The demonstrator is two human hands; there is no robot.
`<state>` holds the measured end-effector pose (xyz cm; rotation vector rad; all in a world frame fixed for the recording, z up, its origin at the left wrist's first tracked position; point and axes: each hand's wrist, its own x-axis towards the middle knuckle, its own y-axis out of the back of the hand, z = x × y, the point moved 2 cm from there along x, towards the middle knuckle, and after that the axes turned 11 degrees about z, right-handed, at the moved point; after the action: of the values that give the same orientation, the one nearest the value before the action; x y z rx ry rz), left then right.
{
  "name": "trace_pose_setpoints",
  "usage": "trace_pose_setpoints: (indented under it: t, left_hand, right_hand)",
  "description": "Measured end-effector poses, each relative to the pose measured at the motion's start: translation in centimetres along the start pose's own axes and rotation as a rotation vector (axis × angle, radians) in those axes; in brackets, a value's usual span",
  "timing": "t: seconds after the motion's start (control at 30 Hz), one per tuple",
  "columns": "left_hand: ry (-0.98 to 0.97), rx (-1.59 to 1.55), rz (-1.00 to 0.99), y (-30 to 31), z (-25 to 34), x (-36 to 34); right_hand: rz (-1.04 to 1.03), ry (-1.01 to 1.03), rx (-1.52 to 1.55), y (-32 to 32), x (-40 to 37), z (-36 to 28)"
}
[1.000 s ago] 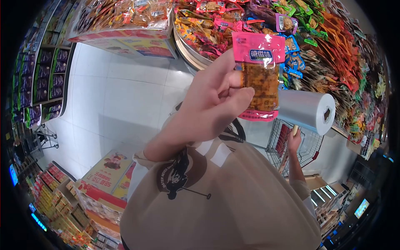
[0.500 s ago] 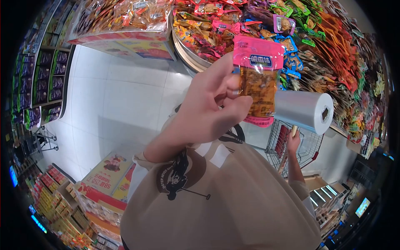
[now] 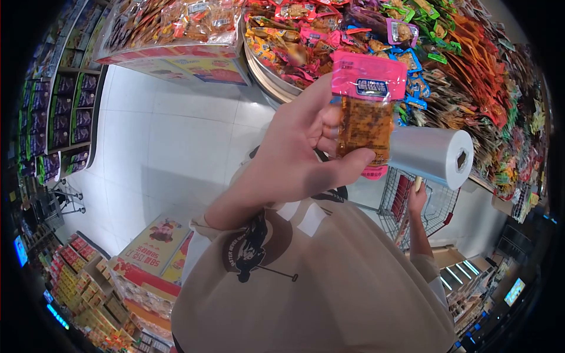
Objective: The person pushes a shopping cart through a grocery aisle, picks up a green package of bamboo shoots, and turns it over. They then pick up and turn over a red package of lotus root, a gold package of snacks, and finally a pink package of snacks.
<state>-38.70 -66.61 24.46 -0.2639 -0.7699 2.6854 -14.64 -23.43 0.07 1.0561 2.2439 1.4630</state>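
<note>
While left hand (image 3: 294,159) pinches a pink snack packet (image 3: 366,112) (bag roll (image 3: 432,154) behind), right hand (image 3: 415,199) grips the cart (image 3: 436,210)

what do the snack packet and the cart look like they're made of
The snack packet in the left hand looks like thin glossy plastic film: clear over brown food, pink printed ends. The cart looks like silvery metal wire, an open grid; its red trim is possibly plastic.
</note>
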Motion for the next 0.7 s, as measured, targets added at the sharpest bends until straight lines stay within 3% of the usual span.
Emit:
trace_pose_setpoints:
  t: [0.47,0.53,0.6,0.7]
  left_hand:
    - [-0.021,0.106,-0.03,0.6,-1.0,0.4]
    - [-0.084,0.133,-0.029,1.0,-1.0,1.0]
    - [-0.255,0.194,0.15,1.8,-1.7,2.5]
    - [-0.407,0.193,0.259,5.5,-4.5,6.7]
  right_hand:
    - [-0.026,0.002,-0.042,-0.8,0.1,3.4]
    - [0.016,0.029,-0.034,-0.8,0.5,3.0]
    - [0.106,0.088,-0.019,-0.1,0.1,1.0]
    - [-0.023,-0.152,0.013,1.1,0.3,-0.8]
